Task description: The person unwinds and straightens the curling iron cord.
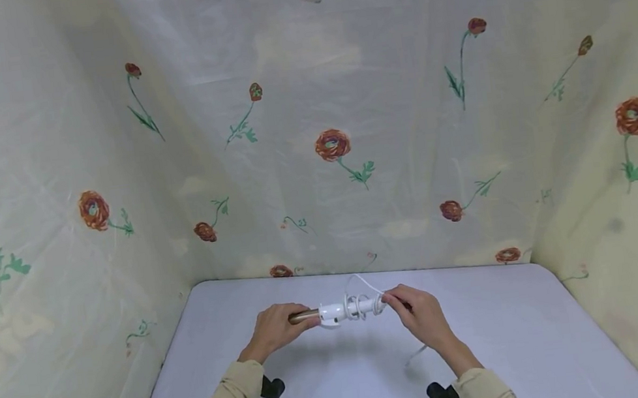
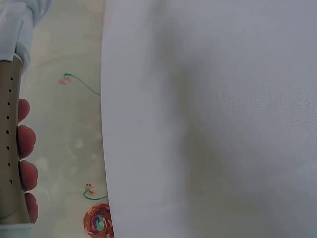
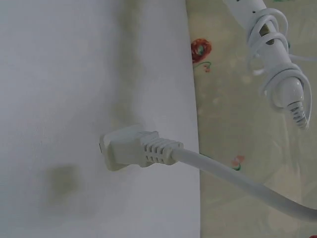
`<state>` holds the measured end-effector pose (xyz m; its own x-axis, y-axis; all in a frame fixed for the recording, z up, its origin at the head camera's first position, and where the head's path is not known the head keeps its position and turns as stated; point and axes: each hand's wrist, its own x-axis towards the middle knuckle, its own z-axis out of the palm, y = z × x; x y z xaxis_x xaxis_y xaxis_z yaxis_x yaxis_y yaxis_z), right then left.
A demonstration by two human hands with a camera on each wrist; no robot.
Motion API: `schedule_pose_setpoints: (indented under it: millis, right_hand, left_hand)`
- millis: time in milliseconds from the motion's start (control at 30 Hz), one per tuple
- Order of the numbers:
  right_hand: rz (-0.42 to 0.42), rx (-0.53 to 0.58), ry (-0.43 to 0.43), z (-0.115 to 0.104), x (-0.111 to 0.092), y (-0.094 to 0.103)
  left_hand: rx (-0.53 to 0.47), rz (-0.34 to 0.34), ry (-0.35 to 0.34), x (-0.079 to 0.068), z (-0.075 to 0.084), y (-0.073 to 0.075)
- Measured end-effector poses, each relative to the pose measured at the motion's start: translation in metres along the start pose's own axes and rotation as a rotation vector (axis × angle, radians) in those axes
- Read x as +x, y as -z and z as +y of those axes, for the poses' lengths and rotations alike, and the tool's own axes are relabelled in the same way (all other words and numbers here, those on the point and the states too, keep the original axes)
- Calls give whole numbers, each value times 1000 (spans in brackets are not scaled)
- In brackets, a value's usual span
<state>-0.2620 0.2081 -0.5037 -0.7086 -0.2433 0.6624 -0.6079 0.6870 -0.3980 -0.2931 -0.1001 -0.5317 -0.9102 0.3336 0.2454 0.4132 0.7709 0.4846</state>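
Note:
A curling iron with a white handle (image 1: 332, 314) and a tan barrel (image 2: 9, 134) dotted with small holes is held level above the table. My left hand (image 1: 277, 328) grips it by the barrel, fingertips showing along the barrel's far side in the left wrist view. White cord (image 1: 357, 307) is looped several times round the handle. At the handle's tail end, my right hand (image 1: 423, 315) pinches the cord between thumb and fingers. From the right hand the cord's free end hangs down, and its white plug (image 3: 126, 148) dangles over the table in the right wrist view.
A white-covered table (image 1: 351, 379) lies below both hands. Pale curtains (image 1: 396, 151) with printed flowers hang behind and on both sides. Black wrist-worn pieces show under the left sleeve (image 1: 232, 396) and the right sleeve (image 1: 485, 393).

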Motion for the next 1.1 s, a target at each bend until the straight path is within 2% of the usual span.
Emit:
schedule_pose_setpoints:
  millis: [233, 400, 600, 733, 933, 1100]
  right_hand:
    - [2, 4, -77, 13, 2, -1]
    - [-19, 60, -171, 21, -1, -4]
    - [-90, 147, -278, 32, -8, -7]
    - [-148, 154, -338, 36, -16, -12]
    - [-253, 131, -441, 31, -25, -26]
    - [-334, 198, -470, 23, -37, -38]
  left_hand:
    - [-18, -41, -54, -2, -1, 2]
    - [-40, -69, -74, -3, -1, 3]
    - [-104, -103, -76, -3, -4, 5]
    - [-143, -125, -76, -2, -3, 5]
    - [-138, -112, -70, 1, -1, 5]
    - [-122, -87, -61, 2, 3, 6]
